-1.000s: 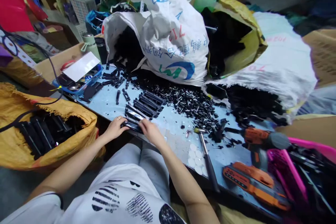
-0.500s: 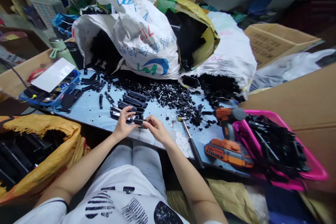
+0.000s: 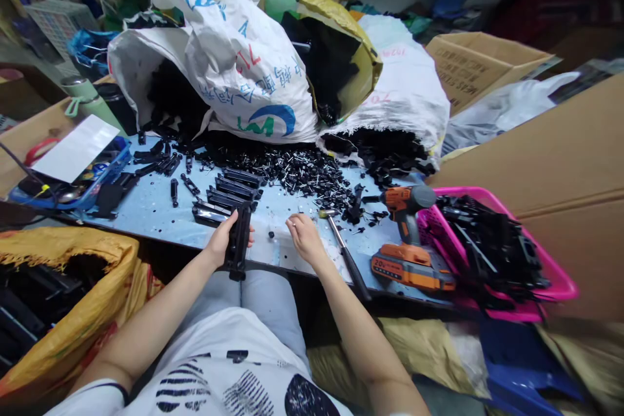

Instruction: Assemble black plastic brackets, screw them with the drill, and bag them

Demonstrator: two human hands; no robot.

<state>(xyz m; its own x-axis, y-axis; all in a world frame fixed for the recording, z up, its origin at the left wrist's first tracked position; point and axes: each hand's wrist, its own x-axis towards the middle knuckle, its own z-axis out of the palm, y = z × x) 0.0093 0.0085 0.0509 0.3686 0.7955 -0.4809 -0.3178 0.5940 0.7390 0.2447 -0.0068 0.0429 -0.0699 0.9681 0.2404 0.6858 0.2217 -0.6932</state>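
Since half a second ago: left hand (image 3: 221, 242) has lifted the black bar (image 3: 239, 240) off the row and turned it end-on; fingers wrapped around it, bar standing over the near table (image 3: 156, 211) edge, at 12 o'clock from the lap. Right hand (image 3: 305, 238) let go, moved to 3 o'clock of the bar, fingers pinched narrow near the table top; whether they hold a small part, cannot tell. Camera drifted right.

Writing: cordless drill (image 3: 408, 253) battery reads "20V". White woven sack (image 3: 234, 58) has red "71", blue characters, a blue-green logo, all upside down. Second white sack (image 3: 409, 91) shows red "70" and "102". Cardboard box (image 3: 478, 65) has print, too small to read.

Containers, near to far: yellow sack (image 3: 58, 299) at 9 o'clock holds long black bars. Pink basket (image 3: 546, 260) at 3 o'clock full of black parts. Blue tray (image 3: 114, 162) at 10 o'clock, white card on it. Row of black bars (image 3: 229, 192) just beyond the left hand. Hammer (image 3: 344, 250) between right hand and drill. Heap of small black pieces (image 3: 312, 175) at 12 o'clock, spilling from the sacks. Yellow-green sack (image 3: 341, 32) behind, black contents.
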